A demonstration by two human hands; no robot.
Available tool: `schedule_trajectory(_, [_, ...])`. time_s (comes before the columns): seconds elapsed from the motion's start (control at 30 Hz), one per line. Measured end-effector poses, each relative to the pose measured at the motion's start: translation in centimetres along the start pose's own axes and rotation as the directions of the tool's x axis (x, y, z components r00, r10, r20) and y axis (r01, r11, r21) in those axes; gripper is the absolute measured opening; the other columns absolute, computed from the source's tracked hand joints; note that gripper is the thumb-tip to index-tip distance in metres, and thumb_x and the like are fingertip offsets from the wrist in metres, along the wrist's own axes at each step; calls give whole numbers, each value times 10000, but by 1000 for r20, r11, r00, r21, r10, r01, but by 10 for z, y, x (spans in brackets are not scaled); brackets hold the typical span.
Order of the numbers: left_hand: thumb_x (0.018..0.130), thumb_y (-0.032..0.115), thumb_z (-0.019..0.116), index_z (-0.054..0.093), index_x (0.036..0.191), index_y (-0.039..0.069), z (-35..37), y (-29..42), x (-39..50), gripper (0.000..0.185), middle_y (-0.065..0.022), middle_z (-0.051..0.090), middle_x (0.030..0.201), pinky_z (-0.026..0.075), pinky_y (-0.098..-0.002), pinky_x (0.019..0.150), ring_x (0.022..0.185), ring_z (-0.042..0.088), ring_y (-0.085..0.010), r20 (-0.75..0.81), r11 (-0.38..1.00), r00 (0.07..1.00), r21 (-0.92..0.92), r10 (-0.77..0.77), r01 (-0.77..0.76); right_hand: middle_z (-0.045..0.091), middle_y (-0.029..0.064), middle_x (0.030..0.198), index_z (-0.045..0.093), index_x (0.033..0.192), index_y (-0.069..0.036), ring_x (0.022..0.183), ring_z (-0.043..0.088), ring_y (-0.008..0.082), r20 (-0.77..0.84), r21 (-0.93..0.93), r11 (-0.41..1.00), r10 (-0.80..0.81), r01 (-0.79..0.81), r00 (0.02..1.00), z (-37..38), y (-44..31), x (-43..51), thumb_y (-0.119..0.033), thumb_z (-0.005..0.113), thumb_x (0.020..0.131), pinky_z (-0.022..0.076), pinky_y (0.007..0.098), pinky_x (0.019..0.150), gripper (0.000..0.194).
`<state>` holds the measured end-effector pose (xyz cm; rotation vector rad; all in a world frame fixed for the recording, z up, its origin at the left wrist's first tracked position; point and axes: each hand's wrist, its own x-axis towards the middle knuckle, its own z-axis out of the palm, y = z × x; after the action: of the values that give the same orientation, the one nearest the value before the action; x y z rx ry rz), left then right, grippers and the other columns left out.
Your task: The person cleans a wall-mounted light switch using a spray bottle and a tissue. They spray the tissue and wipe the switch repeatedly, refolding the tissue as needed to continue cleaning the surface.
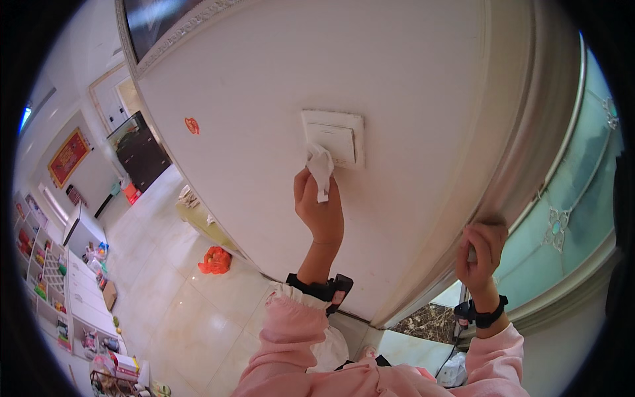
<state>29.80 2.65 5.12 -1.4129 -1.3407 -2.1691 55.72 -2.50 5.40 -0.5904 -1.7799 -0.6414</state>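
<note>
My left hand (320, 206) pinches a crumpled white tissue or thin cloth (320, 161). Its upper end lies against the lower left corner of a white wall light switch (330, 136), whose frame bears dark smudges along the edges. At the right, my right hand (481, 253) is curled beside the beige door frame (488, 191), with its knuckles close to or touching it. A small greyish patch shows between those fingers; whether it is a held thing or a gap I cannot tell.
Right of the frame stands a door with greenish patterned glass (550, 233). A red sticker (192, 126) and a framed picture (163, 30) are on the wall. An orange-red plastic bag (215, 260) lies on the tiled floor (198, 322). Shelves (44, 278) with small items line the far left.
</note>
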Motion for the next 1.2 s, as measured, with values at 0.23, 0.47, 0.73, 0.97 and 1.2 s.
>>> schedule_trajectory(0.23, [696, -111, 579, 630, 912, -66, 2, 1, -12, 226, -148, 569, 1074, 452, -377, 864, 997, 551, -318, 63, 896, 914, 181, 400, -405, 601, 31, 931, 609, 894, -74, 748, 466, 213, 38, -8, 997, -78, 79, 996, -1, 4, -7, 5, 546, 668, 339, 364, 687, 247])
schedule_trajectory(0.47, [707, -145, 545, 637, 979, -81, 2, -8, -3, 294, -153, 575, 1071, 456, -387, 873, 1012, 549, -320, 26, 847, 870, 213, 493, -487, 603, 28, 922, 614, 872, -79, 763, 450, 204, 67, 1, 996, -85, 85, 994, -4, 5, -9, -21, 526, 637, 332, 370, 698, 258])
schedule_trajectory(0.73, [683, -126, 573, 654, 978, -57, 8, -3, -15, 314, -145, 577, 1073, 458, -379, 869, 1006, 552, -307, 54, 851, 863, 151, 502, -504, 603, 22, 910, 617, 834, -82, 764, 436, 206, 97, -62, 994, -85, 91, 992, -5, 2, -8, -18, 504, 616, 329, 371, 697, 253])
schedule_trajectory(0.97, [650, -116, 542, 647, 994, -58, -2, -27, 0, 365, -157, 565, 1084, 438, -405, 888, 1007, 540, -333, 25, 883, 895, 153, 445, -444, 603, 32, 897, 618, 811, -73, 764, 433, 216, 100, -91, 994, -57, 66, 993, -6, 1, -12, -17, 489, 611, 333, 378, 689, 244])
schedule_trajectory(1.2, [630, -127, 517, 632, 946, -84, 7, -11, -16, 339, -184, 562, 1068, 433, -434, 887, 997, 535, -361, 90, 851, 848, 21, 522, -525, 598, 35, 888, 618, 822, -62, 758, 436, 218, 118, -128, 989, -54, 69, 991, -8, -1, -12, -25, 493, 636, 336, 383, 676, 227])
